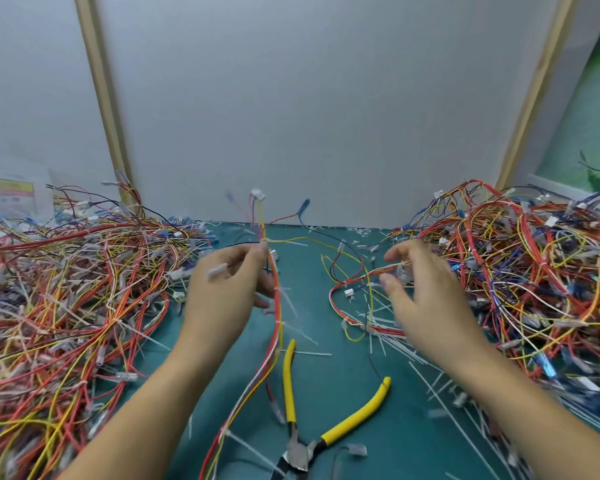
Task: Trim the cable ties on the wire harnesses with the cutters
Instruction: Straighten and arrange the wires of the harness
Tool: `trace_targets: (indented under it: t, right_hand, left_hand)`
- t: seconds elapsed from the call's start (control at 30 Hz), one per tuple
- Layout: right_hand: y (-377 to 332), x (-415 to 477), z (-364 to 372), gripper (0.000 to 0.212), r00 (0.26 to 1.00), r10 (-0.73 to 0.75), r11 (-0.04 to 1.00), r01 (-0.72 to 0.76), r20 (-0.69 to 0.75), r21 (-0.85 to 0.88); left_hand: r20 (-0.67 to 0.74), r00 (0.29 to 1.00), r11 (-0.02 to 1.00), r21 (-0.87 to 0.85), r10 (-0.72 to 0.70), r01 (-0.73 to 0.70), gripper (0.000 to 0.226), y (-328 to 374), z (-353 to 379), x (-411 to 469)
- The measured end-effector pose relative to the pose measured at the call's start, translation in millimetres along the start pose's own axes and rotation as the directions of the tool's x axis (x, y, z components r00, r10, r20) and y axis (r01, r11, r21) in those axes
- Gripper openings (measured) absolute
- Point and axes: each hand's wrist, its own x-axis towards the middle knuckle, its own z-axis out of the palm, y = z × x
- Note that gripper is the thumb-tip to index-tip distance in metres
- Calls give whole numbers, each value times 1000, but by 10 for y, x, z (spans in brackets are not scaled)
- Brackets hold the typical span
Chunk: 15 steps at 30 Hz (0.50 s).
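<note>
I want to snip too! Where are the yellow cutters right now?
The yellow-handled cutters lie open on the green mat, bottom centre of the head view, between both forearms, just right of the harness in the left hand.

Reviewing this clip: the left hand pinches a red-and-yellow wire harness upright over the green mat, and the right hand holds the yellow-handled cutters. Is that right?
Not quite. The head view shows the yellow-handled cutters lying on the green mat, handles spread, in neither hand. The right hand hovers open by the right wire pile. The left hand does pinch the red-and-yellow wire harness.

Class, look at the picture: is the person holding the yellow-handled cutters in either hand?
No: the cutters lie on the green mat between the forearms, untouched by either hand.
</note>
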Motion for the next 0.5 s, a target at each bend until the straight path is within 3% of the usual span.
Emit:
trace_targets:
  t: [0.03,0.1,0.17,0.23,0.4,0.43,0.5]
  right_hand:
    - [-81,-25,-12,10,995,-94,991,91,-32,-95]
    - [-310,-124,-8,14,984,-170,985,170,52,5]
    - [-562,-226,53,26,942,-81,952,-23,325,304]
    - [-664,-251,151,24,871,-10,879,-227,492,420]
    - [-577,27,183,17,873,115,761,-384,475,523]
    - [-564,111,156,16,878,143,736,-403,457,544]
    - [-563,306,95,16,891,204,695,-423,405,581]
  left_hand:
    - [42,999,998,-54,-10,12,20,27,35,-17]
    - [122,992,984,-177,10,12,17,85,107,-59]
    - [184,980,979,-204,69,-31,17,138,188,-121]
    - [279,957,987,-160,80,-36,26,171,288,-202]
    - [432,902,1000,-22,-10,21,37,328,284,-163]
    - [420,907,1000,10,14,-20,41,360,216,-160]
    - [329,923,948,174,198,-266,39,367,88,-209]
